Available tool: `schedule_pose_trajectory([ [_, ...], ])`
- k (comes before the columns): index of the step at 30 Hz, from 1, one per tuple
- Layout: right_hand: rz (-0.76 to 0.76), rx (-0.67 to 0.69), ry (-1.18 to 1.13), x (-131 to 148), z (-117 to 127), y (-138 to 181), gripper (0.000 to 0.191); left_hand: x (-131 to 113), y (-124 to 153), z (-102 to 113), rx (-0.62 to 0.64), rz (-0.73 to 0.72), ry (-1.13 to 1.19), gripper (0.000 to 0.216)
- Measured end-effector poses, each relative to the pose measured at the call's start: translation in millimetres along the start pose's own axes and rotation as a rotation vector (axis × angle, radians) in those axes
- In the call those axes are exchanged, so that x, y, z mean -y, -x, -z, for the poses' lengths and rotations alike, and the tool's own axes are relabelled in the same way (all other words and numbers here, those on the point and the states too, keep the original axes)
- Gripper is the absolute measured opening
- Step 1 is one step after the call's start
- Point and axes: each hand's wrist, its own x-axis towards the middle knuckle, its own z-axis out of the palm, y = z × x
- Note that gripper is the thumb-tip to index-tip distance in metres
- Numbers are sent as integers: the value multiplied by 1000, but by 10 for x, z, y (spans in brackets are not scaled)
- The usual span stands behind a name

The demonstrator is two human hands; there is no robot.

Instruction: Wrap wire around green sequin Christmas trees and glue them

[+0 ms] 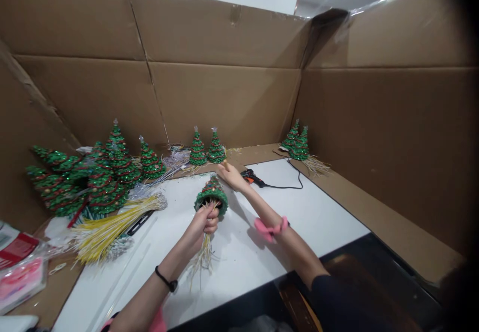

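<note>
My left hand (209, 219) is closed around a bundle of thin pale wires (204, 257) that comes out of the hollow base of a small green Christmas tree (212, 189). The tree lies tilted, its open underside facing me and its top pointing away. Red garland and small ornaments cover it. Beyond the tree's top, my right hand (231, 177) is closed, its fingers curled; a small tan tip sticks up there, and I cannot make out what it is. A black and orange glue gun (252, 177) lies just right of that hand.
Several decorated trees (118, 155) crowd the left, two trees (216, 146) stand at the back, two more trees (300, 145) at the back right. Yellow and white wires (112, 227) lie left beside a black cutter (138, 223). The glue gun's cord (286, 187) runs right. Cardboard walls (224, 92) surround the white board (318, 217).
</note>
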Motion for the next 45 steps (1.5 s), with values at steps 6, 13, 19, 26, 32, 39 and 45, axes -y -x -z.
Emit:
schedule_pose_trajectory([
  [6, 198, -180, 185, -22, 330, 994, 43, 79, 31, 12, -1, 19, 12, 27],
  [13, 68, -8, 580, -611, 312, 1516, 40, 262, 21, 153, 19, 87, -197, 31],
  [19, 41, -180, 510, -699, 283, 1420, 36, 197, 91, 183, -123, -50, -728, 35],
  [26, -422, 109, -411, -790, 259, 1415, 29, 115, 202, 184, -347, -345, -925, 22],
  [32, -606, 114, -1106, -915, 161, 1319, 10, 120, 162, 209, -209, -144, -594, 20],
  [39, -592, 126, -1169, -974, 132, 1250, 15, 126, 219, 149, -144, 22, -176, 32],
  [45, -642, 183, -1169, -961, 144, 1179, 33, 83, 237, 122, -106, 79, 45, 28],
])
